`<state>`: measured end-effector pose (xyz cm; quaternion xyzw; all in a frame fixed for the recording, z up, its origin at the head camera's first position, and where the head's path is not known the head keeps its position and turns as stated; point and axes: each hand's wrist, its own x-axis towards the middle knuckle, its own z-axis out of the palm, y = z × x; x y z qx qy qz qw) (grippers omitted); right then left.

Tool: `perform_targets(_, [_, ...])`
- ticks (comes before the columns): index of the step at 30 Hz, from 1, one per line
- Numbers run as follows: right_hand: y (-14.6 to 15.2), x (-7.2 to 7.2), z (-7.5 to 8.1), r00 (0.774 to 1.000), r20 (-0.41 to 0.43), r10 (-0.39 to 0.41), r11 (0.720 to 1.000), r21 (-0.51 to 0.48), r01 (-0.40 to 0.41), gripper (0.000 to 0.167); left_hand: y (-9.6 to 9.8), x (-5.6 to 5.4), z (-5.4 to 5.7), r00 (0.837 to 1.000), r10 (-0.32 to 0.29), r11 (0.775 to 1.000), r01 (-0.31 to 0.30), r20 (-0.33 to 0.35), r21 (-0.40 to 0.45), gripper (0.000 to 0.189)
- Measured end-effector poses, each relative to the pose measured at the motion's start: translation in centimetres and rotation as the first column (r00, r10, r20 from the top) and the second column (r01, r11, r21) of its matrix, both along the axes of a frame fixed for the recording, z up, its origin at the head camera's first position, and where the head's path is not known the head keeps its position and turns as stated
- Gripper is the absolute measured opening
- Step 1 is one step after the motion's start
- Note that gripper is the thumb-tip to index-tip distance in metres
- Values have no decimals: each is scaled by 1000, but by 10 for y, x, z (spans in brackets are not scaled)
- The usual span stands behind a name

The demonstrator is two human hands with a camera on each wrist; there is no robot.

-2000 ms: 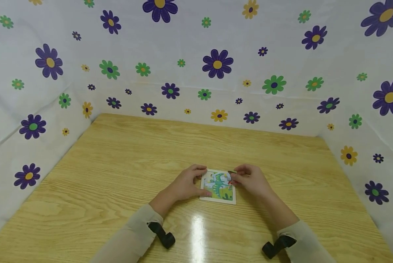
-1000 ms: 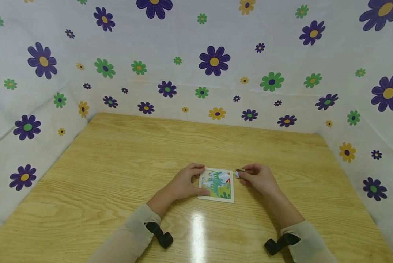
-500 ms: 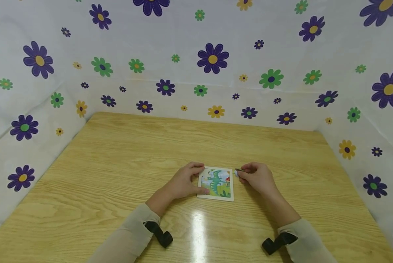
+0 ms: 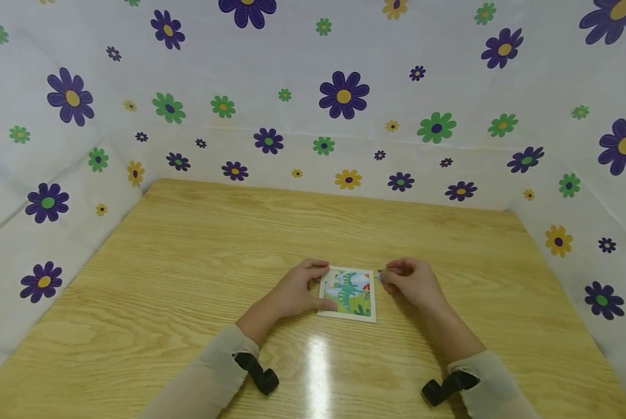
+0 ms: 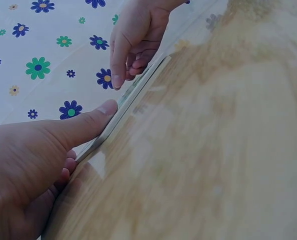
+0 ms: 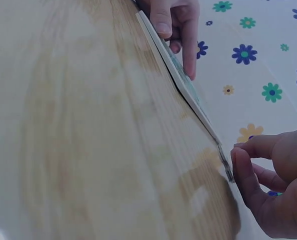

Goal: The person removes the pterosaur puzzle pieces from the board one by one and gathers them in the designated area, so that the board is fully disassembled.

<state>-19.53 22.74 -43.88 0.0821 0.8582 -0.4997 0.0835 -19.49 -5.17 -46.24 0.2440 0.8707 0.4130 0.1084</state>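
A small jigsaw puzzle [image 4: 347,291] in a white frame, with a green winged dinosaur picture, lies on the table. My left hand [image 4: 295,291] grips its left side, the thumb on the lower left of the picture and the fingers at the upper left corner. Just off the frame's upper right corner, my right hand [image 4: 412,283] pinches a small puzzle piece [image 4: 379,275] between thumb and index finger. In the right wrist view the puzzle piece [image 6: 225,162] shows edge-on at the fingertips, low by the tabletop; the fingers cover most of it in the head view.
The wood-grain table [image 4: 213,233] spreads around the puzzle on all sides. A white cloth with purple, green and yellow flowers [image 4: 344,96] hangs behind it and along both sides. Black straps [image 4: 257,373] sit at both sleeve cuffs.
My right hand has drawn back rightward from the puzzle's upper right corner with the piece, which has turned and come low beside the frame. The left hand keeps its hold.
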Motion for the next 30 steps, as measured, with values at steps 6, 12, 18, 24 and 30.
perform_targets(6, [-11,1,4,997,-61,50,998,37,-48,32,1,-1,-1,1000,3,1000,-3,0,-10,86])
perform_targets(12, [-26,-1,7,992,-64,106,994,18,-105,33,3,-2,-3,1000,-5,1000,5,3,-8,87])
perform_targets(18, [-40,-3,7,981,-78,177,984,50,-173,32,3,-2,-3,1000,-1,1000,1,8,-19,87])
perform_targets(24, [-59,-5,5,972,-42,231,972,-41,-233,32,1,-3,-3,1000,-2,1000,2,-2,-17,86])
perform_targets(30, [-70,-4,0,942,-84,325,943,105,-316,24,-2,-1,-2,1000,-11,1000,11,-5,-13,84])
